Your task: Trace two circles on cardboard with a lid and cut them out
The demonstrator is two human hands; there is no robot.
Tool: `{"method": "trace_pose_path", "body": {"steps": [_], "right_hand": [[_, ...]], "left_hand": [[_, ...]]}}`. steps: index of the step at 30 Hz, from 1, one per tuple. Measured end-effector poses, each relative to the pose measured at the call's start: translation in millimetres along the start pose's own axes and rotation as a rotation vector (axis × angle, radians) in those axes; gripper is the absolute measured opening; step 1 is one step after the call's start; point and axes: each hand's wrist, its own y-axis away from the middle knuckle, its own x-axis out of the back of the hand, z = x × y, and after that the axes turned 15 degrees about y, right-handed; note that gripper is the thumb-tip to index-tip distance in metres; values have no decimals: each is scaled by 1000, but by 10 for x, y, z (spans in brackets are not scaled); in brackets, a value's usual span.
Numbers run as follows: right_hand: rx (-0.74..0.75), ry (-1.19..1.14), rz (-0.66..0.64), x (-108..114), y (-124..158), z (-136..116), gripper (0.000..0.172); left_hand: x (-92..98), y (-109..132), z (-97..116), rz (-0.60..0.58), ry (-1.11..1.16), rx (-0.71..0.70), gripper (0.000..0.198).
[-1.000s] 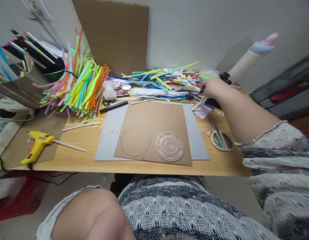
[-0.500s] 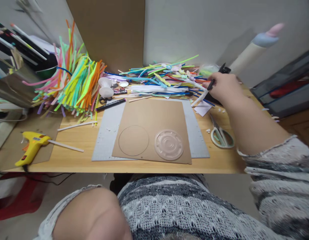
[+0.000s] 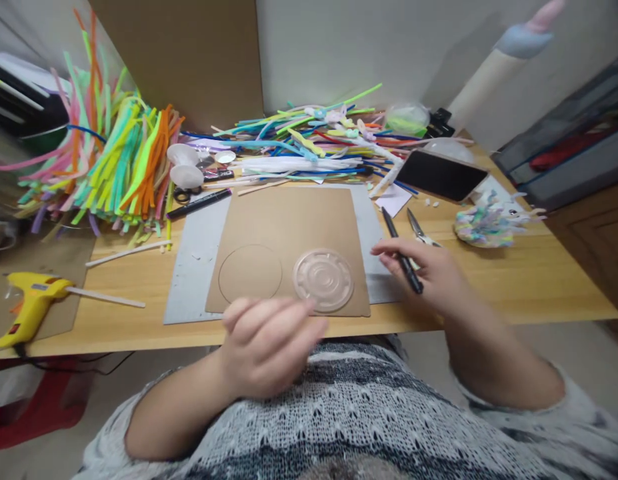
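My right hand (image 3: 431, 273) holds a black pen (image 3: 391, 228) between thumb and fingers, over the desk to the right of the cardboard. My left hand (image 3: 273, 343), slightly blurred, hovers at the desk's front edge with loosely bent fingers and nothing visible in it. A brown cardboard sheet (image 3: 289, 220) lies on a grey cutting mat (image 3: 189, 267). On the sheet's left is a drawn circle (image 3: 250, 247), its lower part hidden by my left hand. A clear round plastic lid (image 3: 323, 280) rests on the right part. Scissors (image 3: 419, 228) lie partly hidden behind my right hand.
Pipe cleaners in a bundle (image 3: 123, 160) and a loose pile (image 3: 309, 137) line the back. A yellow glue gun (image 3: 31, 300) lies at left. A phone (image 3: 441, 175) and a fluffy pastel figure (image 3: 483, 223) stand at right. A marker (image 3: 201, 203) lies by the mat's upper left.
My right hand has come back from the far right of the desk with the black pen, uncovering the phone. My left hand has risen from my lap to the desk edge.
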Motion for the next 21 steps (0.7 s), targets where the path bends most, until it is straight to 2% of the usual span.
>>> {"method": "trace_pose_path", "body": {"steps": [2,5,7,9,14,21], "right_hand": [[-48,-102,9,-142,122,-42,18],[-152,-267,101,-340,228,-94,17],[-224,-405,156,-443,262,-107,13],[-263,-525,145,-508,277,-103,10],[-288,-525,78,-520,272,-88,11],[-280,-465,63,-525,294,-78,19]], "left_hand": [[-138,-155,-53,15,-25,9,47],[-344,-285,-115,-109,-4,88,34],[-450,-296,-141,-186,5,115,34],[-511,-279,-154,-245,3,121,37],[-517,-265,-151,-289,-8,162,33],[-501,-282,-141,-267,-10,171,33]]}}
